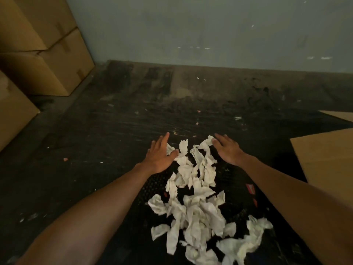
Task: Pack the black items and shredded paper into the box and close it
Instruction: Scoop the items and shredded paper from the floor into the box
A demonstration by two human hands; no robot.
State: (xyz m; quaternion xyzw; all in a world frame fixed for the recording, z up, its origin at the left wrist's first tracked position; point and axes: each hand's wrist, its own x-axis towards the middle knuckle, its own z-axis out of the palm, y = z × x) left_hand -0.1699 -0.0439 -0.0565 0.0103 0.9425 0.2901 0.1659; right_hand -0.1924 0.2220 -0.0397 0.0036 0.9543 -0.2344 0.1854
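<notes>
Shredded paper (193, 203): white crumpled strips, scattered in a band on the dark floor (95, 131), long axis running from the near right edge away toward the hands; nearest pieces cut off by the frame bottom. Beneath it, a black perforated surface (152, 190), hard to make out. Left hand (159, 155): fingers straight, spread, thumb touching the strips' far left end. Right hand (227, 148): flat, open, at the far right end. Cardboard flap (324, 159), right, cropped. Stacked cartons (44, 44), far left.
</notes>
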